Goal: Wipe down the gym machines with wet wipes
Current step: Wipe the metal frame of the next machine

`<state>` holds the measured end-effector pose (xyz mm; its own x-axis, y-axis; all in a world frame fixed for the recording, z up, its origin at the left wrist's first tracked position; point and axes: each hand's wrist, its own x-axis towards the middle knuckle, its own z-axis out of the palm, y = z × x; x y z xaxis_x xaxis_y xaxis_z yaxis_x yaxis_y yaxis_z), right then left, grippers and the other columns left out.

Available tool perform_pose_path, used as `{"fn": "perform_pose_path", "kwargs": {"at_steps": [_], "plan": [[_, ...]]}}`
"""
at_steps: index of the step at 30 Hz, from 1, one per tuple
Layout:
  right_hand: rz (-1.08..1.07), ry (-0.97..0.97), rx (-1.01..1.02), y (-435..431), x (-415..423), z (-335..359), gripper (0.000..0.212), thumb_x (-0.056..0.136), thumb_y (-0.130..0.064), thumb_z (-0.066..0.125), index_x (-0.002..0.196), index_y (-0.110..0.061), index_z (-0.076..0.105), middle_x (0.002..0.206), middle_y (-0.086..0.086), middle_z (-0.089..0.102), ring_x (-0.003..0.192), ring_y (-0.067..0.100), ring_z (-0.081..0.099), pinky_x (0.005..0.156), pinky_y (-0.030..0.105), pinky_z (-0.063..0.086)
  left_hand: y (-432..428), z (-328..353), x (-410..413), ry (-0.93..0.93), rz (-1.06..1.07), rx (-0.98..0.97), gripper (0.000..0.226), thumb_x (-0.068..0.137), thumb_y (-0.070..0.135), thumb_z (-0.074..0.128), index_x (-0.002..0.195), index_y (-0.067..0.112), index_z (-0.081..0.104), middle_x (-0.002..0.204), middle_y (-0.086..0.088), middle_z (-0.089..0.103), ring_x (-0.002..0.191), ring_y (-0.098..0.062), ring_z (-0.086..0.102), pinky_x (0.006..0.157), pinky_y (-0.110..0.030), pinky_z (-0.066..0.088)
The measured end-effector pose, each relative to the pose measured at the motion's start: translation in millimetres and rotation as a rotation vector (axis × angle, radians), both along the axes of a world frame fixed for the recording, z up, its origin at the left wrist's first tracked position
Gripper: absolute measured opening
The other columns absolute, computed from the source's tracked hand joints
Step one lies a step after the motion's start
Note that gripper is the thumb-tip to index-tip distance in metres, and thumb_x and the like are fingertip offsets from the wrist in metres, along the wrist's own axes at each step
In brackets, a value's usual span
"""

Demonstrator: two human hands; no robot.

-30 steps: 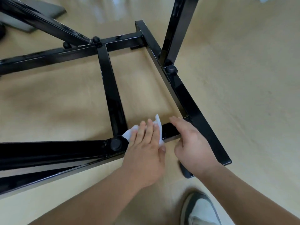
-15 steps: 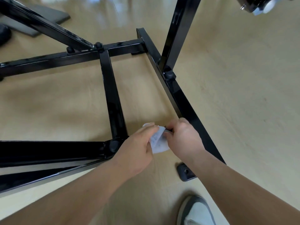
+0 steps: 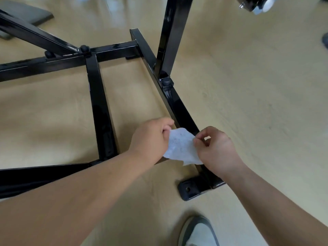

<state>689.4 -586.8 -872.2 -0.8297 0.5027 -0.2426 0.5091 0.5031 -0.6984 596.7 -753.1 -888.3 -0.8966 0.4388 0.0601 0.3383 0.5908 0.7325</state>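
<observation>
A white wet wipe (image 3: 181, 146), speckled with dirt, is stretched between my two hands just above the black steel base frame (image 3: 99, 110) of a gym machine. My left hand (image 3: 152, 139) pinches its left edge and my right hand (image 3: 216, 148) pinches its right edge. Both hands hover over the near right corner of the frame, where the right-hand rail (image 3: 179, 107) ends at a black foot bracket (image 3: 191, 189). The wipe hides the corner joint beneath it.
A black upright post (image 3: 170, 36) rises from the right-hand rail. A dark pad (image 3: 26, 13) lies on the wooden floor at the far left, and a chrome part (image 3: 257, 4) shows at the top right. My shoe (image 3: 198, 231) stands just below the bracket.
A second ago my left hand pressed the wipe flat on the near bar. Both hands then lifted it off the frame, and now they hold it spread open between them.
</observation>
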Motion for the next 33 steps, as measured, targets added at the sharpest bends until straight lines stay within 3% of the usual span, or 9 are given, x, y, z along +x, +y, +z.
{"fn": "perform_pose_path", "kwargs": {"at_steps": [3, 7, 11, 14, 17, 20, 24, 28, 33], "plan": [[-0.100, -0.064, 0.056, 18.9, 15.0, -11.6, 0.010, 0.097, -0.031, 0.058, 0.107, -0.030, 0.058, 0.072, -0.006, 0.065, 0.065, 0.016, 0.061, 0.060, 0.033, 0.048, 24.4, 11.5, 0.8, 0.068, -0.063, -0.034, 0.045, 0.098, 0.010, 0.059, 0.141, 0.025, 0.059, 0.126, 0.004, 0.067, 0.117, -0.016, 0.061, 0.099, -0.035, 0.050], [-0.029, -0.054, 0.345, 12.4, 23.1, -28.8, 0.043, 0.095, -0.021, 0.063, 0.137, -0.025, 0.055, 0.129, 0.002, 0.051, 0.103, 0.029, 0.060, 0.076, 0.034, 0.045, 11.8, 6.8, 17.0, 0.004, -0.052, -0.061, 0.054, 0.098, 0.012, 0.059, 0.149, 0.025, 0.048, 0.134, 0.014, 0.055, 0.115, -0.007, 0.055, 0.088, -0.019, 0.041], [0.338, 0.187, 0.671, 0.3, 13.3, -39.9, 0.052, 0.062, 0.009, 0.076, 0.111, -0.007, 0.074, 0.126, 0.014, 0.066, 0.108, 0.036, 0.068, 0.077, 0.039, 0.059, -11.4, 2.3, 26.3, -0.071, -0.037, -0.041, 0.062, 0.099, 0.014, 0.059, 0.154, 0.031, 0.038, 0.141, 0.020, 0.047, 0.111, 0.004, 0.053, 0.083, 0.000, 0.036], [0.440, 0.174, 0.623, -13.9, 10.0, -52.6, 0.044, 0.082, -0.007, 0.066, 0.125, 0.001, 0.071, 0.135, 0.019, 0.066, 0.124, 0.034, 0.066, 0.096, 0.043, 0.059, -21.9, 3.7, 26.5, -0.139, 0.016, -0.020, 0.069, 0.101, 0.018, 0.058, 0.159, 0.036, 0.025, 0.147, 0.016, 0.044, 0.107, 0.006, 0.053, 0.077, 0.007, 0.034], [0.487, -0.016, 0.622, -27.3, -4.6, -51.8, 0.073, 0.103, -0.044, 0.014, 0.156, 0.000, 0.036, 0.166, 0.018, 0.028, 0.156, 0.027, 0.025, 0.127, 0.036, 0.018, -29.3, 5.1, 21.8, -0.152, 0.010, -0.055, 0.069, 0.102, 0.019, 0.056, 0.160, 0.034, 0.023, 0.150, 0.009, 0.046, 0.108, 0.004, 0.054, 0.076, 0.005, 0.034], [0.513, -0.185, 0.501, -28.2, -45.4, -48.5, 0.089, 0.087, -0.057, -0.020, 0.163, -0.012, -0.007, 0.170, 0.004, -0.020, 0.155, 0.013, -0.024, 0.126, 0.033, -0.015, -32.9, 5.0, 7.2, -0.108, 0.003, -0.126, 0.066, 0.102, 0.017, 0.055, 0.160, 0.027, 0.026, 0.152, 0.002, 0.048, 0.118, -0.008, 0.059, 0.088, -0.005, 0.036], [0.532, -0.291, 0.607, -31.2, -107.9, -49.4, 0.070, 0.106, -0.047, 0.004, 0.161, -0.010, -0.018, 0.168, 0.008, -0.028, 0.155, 0.021, -0.027, 0.128, 0.041, -0.012, -34.8, 5.9, -11.1, -0.079, 0.005, -0.204, 0.066, 0.101, 0.015, 0.054, 0.160, 0.024, 0.026, 0.156, 0.002, 0.043, 0.138, -0.013, 0.047, 0.104, -0.020, 0.036], [0.485, -0.281, 0.457, -20.7, -142.7, -40.5, 0.068, 0.104, -0.026, 0.031, 0.163, -0.019, -0.002, 0.170, -0.001, -0.023, 0.157, 0.016, -0.021, 0.128, 0.036, -0.004, -40.3, 6.3, -11.8, -0.131, -0.014, -0.227, 0.069, 0.101, 0.016, 0.053, 0.162, 0.026, 0.022, 0.155, 0.004, 0.042, 0.137, -0.015, 0.046, 0.105, -0.023, 0.039], [0.506, -0.236, 0.421, -5.1, -96.8, -40.3, 0.065, 0.108, -0.031, 0.019, 0.163, -0.023, -0.014, 0.168, -0.010, -0.029, 0.154, 0.008, -0.026, 0.129, 0.033, 0.002, -45.9, 4.2, 11.2, -0.121, -0.065, -0.186, 0.065, 0.100, 0.016, 0.054, 0.159, 0.026, 0.027, 0.158, 0.009, 0.038, 0.136, -0.012, 0.044, 0.105, -0.016, 0.034]]}}
